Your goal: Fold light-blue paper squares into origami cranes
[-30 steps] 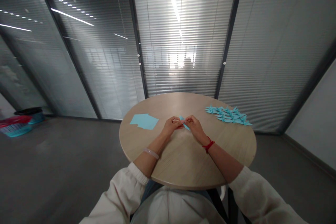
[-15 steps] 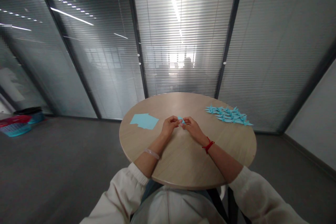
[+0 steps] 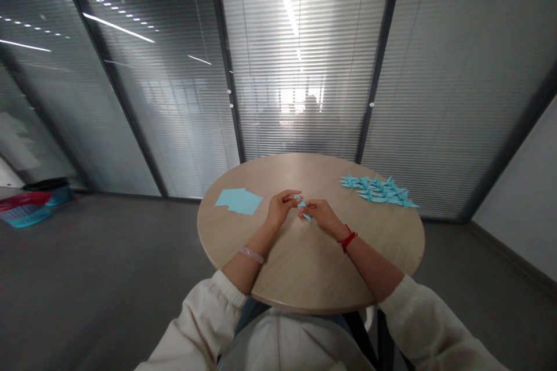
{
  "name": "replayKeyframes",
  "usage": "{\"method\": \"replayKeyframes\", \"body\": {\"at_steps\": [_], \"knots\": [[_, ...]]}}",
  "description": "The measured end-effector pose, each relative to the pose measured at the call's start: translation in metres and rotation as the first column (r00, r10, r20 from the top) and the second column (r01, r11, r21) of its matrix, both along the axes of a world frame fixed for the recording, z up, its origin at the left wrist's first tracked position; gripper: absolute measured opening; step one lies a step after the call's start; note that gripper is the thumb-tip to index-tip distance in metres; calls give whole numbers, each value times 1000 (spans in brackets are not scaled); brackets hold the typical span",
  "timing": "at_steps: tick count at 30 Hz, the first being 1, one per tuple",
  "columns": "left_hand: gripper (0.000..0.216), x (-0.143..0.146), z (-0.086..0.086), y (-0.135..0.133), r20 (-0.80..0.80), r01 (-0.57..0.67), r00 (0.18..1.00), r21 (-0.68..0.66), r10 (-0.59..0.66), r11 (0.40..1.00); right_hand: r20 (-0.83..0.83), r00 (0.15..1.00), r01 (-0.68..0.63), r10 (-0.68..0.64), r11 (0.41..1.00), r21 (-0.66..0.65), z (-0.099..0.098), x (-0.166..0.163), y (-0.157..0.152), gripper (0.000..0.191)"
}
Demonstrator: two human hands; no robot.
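Note:
Over the middle of a round wooden table (image 3: pixel 304 266), my left hand (image 3: pixel 279 208) and my right hand (image 3: pixel 319 211) meet, fingers pinched on a small folded piece of light blue paper (image 3: pixel 301 204). Most of the piece is hidden between my fingertips; a thin tip pokes out below them. A pale bracelet is on my left wrist, a red cord on my right.
A short stack of flat light blue paper sheets (image 3: pixel 239 201) lies at the table's left. Several folded blue paper cranes (image 3: pixel 378 191) lie in rows at the far right. Glass walls with blinds stand behind. Coloured baskets (image 3: pixel 26 207) sit on the floor at far left.
The folded paper has turned between my fingers, its long tip first vanishing and then showing lower. My hands stayed close together at the same spot.

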State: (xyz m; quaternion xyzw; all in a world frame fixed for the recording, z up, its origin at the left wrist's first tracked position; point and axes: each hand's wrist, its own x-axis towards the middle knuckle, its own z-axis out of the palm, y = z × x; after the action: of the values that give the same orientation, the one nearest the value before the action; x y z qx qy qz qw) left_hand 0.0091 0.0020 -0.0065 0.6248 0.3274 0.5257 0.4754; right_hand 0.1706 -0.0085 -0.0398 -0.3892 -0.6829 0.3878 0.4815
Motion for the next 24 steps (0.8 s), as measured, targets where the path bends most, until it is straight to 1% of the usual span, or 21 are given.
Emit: {"method": "replayKeyframes", "body": {"at_steps": [4,7,14,19,24], "knots": [[30,0,-1,1,-49,-64,997,48,66,997,21,1000,-5,6,1000,-5,2,0,-1,33],[26,0,-1,1,-70,-93,993,56,97,994,49,999,2,-3,1000,5,5,0,-4,33],[28,-2,-2,2,-84,-109,990,46,113,993,79,997,-5,3,1000,22,9,0,-10,36],[28,-3,-2,1,-102,-140,984,31,143,990,63,997,-36,37,999,-27,9,0,-9,39],[28,-1,-5,2,-110,-121,987,11,121,993,75,996,-36,40,997,-63,6,2,-7,35]]}}
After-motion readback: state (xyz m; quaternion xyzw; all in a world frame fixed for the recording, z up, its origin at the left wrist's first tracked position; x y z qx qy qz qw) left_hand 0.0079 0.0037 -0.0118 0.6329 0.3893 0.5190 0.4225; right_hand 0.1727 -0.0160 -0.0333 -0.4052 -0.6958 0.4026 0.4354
